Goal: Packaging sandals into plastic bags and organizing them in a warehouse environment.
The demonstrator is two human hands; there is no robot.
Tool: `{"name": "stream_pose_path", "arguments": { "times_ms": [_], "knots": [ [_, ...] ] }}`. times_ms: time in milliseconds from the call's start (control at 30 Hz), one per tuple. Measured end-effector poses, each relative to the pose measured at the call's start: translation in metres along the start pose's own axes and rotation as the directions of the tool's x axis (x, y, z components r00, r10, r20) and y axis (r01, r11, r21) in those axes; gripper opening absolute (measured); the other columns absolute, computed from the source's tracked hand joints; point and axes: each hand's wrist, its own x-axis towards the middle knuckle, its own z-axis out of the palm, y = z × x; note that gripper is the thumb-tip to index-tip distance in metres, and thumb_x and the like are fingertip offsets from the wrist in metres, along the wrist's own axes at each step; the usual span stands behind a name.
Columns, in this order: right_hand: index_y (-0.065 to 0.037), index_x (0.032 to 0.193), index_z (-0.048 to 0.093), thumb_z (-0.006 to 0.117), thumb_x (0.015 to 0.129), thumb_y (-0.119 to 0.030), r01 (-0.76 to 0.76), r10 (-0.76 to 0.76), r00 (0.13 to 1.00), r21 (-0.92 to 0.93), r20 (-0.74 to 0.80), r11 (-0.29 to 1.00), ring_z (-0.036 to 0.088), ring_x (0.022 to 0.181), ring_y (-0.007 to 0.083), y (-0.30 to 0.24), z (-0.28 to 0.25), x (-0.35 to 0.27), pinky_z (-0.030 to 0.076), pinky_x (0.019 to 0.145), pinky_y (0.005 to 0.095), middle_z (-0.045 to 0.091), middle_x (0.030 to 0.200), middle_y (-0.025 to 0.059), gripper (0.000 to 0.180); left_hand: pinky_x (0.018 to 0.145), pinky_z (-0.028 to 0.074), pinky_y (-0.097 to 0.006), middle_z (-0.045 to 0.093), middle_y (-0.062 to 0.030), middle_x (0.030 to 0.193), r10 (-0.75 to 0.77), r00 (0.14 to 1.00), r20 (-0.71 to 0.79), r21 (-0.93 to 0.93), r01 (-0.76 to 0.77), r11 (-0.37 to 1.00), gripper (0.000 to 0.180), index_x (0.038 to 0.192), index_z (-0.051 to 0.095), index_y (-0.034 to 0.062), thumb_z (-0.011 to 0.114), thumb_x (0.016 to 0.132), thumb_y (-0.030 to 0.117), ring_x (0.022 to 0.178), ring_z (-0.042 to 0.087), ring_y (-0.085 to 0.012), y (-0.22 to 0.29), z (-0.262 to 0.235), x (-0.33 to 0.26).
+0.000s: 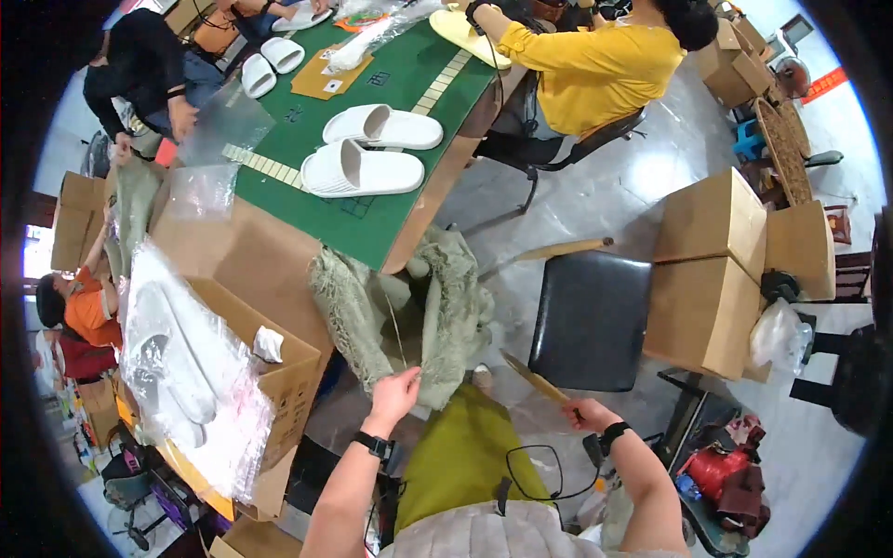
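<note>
Sack: We find the grey-green sack [454,302] hanging in slack folds below the near corner of the table [420,223], just ahead of the person's knees, its mouth gaping; we judge the cloth too limp to stand open unaided.
Left hand: Fingers of the left hand [395,395] pinch the sack's near rim, which in our judgement holds that side of the mouth spread.
Thread: A pale thread [394,321] runs down the opening toward this hand; whether it is pinched too, we cannot tell.
Right hand: The right hand [591,416] appears clasped around the end of the near wooden armrest [535,379], presumably as a handy point to steady the chair.
Chair: Its black seat [591,321] stands beside the sack, to the right; most of its legs are hidden.
Table top: White slippers [389,175] lie side by side on the green mat [367,244], near the edge, probably for easy reach.
Carton: An open carton [298,372] bears bagged slippers [172,358]; glare on the plastic blurs them, and they hide what lies beneath.
Far side: A person in yellow [591,74], cut off by the upper edge, holds a yellow slipper [456,33].
Sack interior: Deep folds conceal the bottom; we cannot state its contents.
</note>
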Motion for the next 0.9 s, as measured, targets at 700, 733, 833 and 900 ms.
{"name": "stream_pose_path", "arguments": {
  "times_ms": [700,733,833,900],
  "knots": [
    [0.002,0.128,0.058,0.077,0.083,-0.043,0.442,-0.805,0.559,-0.75,-0.199,0.493,0.067,0.098,0.0289,-0.197,0.233,0.156,0.053,0.083,0.0387,0.067,0.117,0.0184,0.067,0.066,0.044,-0.037,0.059,-0.0009,0.067,0.408,0.907,-0.1,-0.151,-0.419,0.895,0.029,0.103,0.075,0.0141,0.066,0.077,0.005,0.063,0.056,-0.0234,0.078,-0.132,-0.037],
    [0.002,0.128,0.058,0.077,0.083,-0.043,0.45,-0.802,0.574,-0.754,-0.168,0.479,0.067,0.098,0.0289,-0.198,0.259,0.176,0.053,0.083,0.0387,0.067,0.117,0.0184,0.067,0.073,0.044,-0.037,0.064,0.0026,0.078,0.439,0.898,-0.014,-0.085,-0.439,0.895,0.034,0.108,0.073,0.0153,0.068,0.075,0.008,0.078,0.055,-0.0196,0.066,-0.137,-0.049],
    [0.002,0.125,0.061,0.076,0.083,-0.042,0.02,-0.718,0.67,-0.962,-0.189,0.273,0.068,0.099,0.0294,-0.199,0.306,0.214,0.053,0.085,0.0398,0.07,0.113,0.0187,0.063,0.08,0.048,-0.037,0.064,0.0005,0.08,0.447,0.894,0.027,-0.074,-0.444,0.893,0.033,0.108,0.071,0.0132,0.067,0.075,0.008,0.083,0.058,-0.0209,0.069,-0.161,-0.061],
    [0.001,0.122,0.063,0.069,0.088,-0.039,-0.084,-0.515,0.849,-0.993,-0.116,0.084,0.068,0.101,0.03,-0.207,0.275,0.246,0.053,0.086,0.0406,0.071,0.111,0.0195,0.053,0.079,0.05,-0.039,0.063,-0.002,0.084,0.464,0.886,-0.004,-0.132,-0.46,0.878,0.03,0.106,0.07,0.0116,0.066,0.076,0.008,0.083,0.06,-0.0228,0.062,-0.159,-0.057]
  ]
}}
